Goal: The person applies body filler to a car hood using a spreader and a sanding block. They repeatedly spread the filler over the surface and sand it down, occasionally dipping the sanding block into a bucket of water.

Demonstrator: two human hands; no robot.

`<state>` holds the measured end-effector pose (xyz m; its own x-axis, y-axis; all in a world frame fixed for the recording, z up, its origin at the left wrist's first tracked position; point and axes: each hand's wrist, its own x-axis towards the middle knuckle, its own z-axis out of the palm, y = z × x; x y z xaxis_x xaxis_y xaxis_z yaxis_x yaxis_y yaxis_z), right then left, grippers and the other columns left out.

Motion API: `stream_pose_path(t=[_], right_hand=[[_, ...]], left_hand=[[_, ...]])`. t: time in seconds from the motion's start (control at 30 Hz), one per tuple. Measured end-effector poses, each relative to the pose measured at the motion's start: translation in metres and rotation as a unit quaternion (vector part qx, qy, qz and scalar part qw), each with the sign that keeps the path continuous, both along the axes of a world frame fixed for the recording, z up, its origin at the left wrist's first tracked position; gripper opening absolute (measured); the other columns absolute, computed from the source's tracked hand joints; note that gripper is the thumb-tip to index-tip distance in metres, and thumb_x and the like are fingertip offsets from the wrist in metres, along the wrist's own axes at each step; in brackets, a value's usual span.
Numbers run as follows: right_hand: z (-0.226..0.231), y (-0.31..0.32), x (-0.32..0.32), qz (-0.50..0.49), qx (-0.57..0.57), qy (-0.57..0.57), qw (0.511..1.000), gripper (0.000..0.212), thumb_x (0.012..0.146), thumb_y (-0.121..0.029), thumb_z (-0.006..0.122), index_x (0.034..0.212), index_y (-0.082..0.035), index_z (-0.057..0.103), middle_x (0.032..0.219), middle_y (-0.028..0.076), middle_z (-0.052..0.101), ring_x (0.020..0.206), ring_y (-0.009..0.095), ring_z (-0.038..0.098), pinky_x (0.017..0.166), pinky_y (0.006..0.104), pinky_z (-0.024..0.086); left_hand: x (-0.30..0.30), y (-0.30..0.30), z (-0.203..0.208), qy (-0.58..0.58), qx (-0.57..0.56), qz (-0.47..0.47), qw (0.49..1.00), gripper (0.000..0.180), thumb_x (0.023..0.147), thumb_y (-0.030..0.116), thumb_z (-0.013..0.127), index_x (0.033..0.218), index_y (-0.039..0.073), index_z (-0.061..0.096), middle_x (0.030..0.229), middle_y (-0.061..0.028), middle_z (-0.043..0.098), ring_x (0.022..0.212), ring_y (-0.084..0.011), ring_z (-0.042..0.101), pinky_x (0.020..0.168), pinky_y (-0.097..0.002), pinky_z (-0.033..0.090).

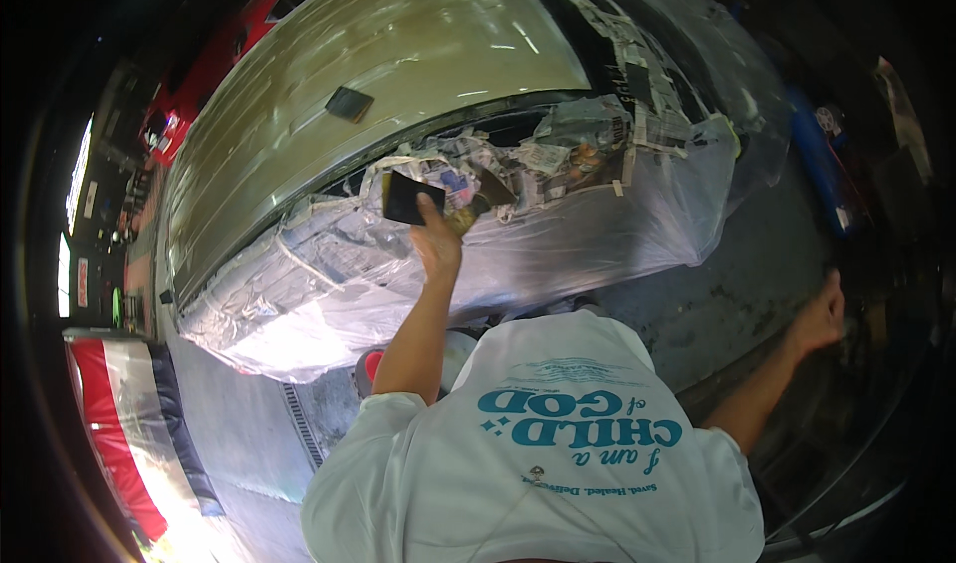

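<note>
My left hand (435, 242) grips a flat black rectangle with a yellowish edge that looks like a sheet of sandpaper (406, 201), with the thumb lying across it. It is held over the masked side of a car, beside the newspaper (543, 157) taped along the windows. Another dark rectangular pad (350, 104) lies on the car's dull, yellowish roof (438, 50). Out to the right, my right hand (822, 314) is held away from the car with its fingers curled. Whatever it holds, if anything, is lost in the dark there.
Clear plastic sheeting (329, 309) drapes the car's near side down to the grey floor (687, 314). A red car (189, 75) stands beyond at the far left. A blue object (825, 165) is at the right. A red, white and dark-blue cover (124, 414) stands at the lower left, near a floor grate (301, 424).
</note>
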<state>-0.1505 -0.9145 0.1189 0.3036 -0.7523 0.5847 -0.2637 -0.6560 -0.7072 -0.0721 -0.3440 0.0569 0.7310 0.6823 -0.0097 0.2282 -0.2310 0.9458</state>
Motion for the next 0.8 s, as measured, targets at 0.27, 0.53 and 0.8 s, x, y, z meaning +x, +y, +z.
stream_pose_path(t=[0.27,0.53,0.8], right_hand=[[-0.225,-0.114,-0.102,-0.203,0.34,0.245,0.885,0.053,0.098,-0.02,0.074,0.146,-0.002,0.064,0.138,0.022,0.07,0.11,0.036,0.073,0.096,0.0456,0.059],[-0.252,0.086,0.03,0.384,0.415,0.223,0.794,0.042,0.099,-0.015,0.069,0.14,-0.006,0.065,0.116,0.006,0.073,0.098,0.016,0.071,0.081,0.0315,0.055],[-0.097,0.297,0.078,0.678,0.352,0.222,0.606,0.033,0.108,-0.025,0.069,0.128,0.001,0.068,0.115,0.006,0.073,0.098,0.011,0.068,0.083,0.0298,0.057]], left_hand=[[-0.009,0.015,0.0,-0.041,-0.088,0.068,0.993,0.076,0.11,0.065,0.045,0.132,-0.005,0.067,0.085,-0.0107,0.065,0.056,-0.0198,0.061,0.046,-0.0343,0.05],[0.005,-0.053,-0.011,0.017,-0.164,-0.071,0.984,0.08,0.108,0.069,0.045,0.128,-0.007,0.059,0.087,-0.0134,0.065,0.055,-0.0185,0.061,0.043,-0.0338,0.049],[0.016,-0.109,-0.045,0.019,-0.116,-0.153,0.981,0.074,0.111,0.061,0.045,0.13,-0.008,0.062,0.108,-0.0268,0.074,0.092,-0.047,0.071,0.089,-0.0551,0.053]])
